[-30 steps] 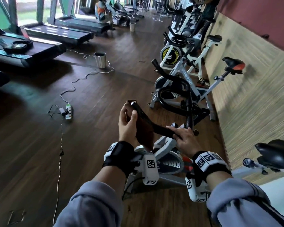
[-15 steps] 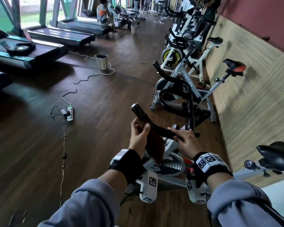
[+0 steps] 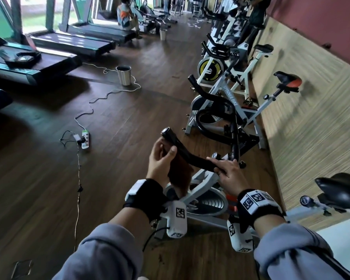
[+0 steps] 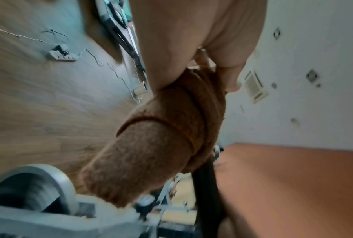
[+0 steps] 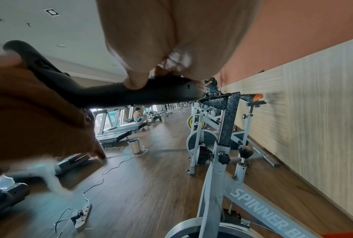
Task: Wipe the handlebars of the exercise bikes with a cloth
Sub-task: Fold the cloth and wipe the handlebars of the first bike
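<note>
The left hand [image 3: 161, 158] grips a brown cloth [image 3: 179, 174] around the black handlebar [image 3: 187, 155]; the right hand [image 3: 229, 172] holds the bar bare. Dark wood floor [image 3: 119, 118] runs toward treadmills [image 3: 75, 44] at 11 o'clock.

"SPINNER BIKE" stands in pale letters along the slanted frame tube of the second exercise bike [image 3: 229, 96] in the head view. In the right wrist view the nearest exercise bike's frame tube [image 5: 273, 214] shows "SPINNER B", the rest cut off at the picture's edge. No other writing is legible.
</note>
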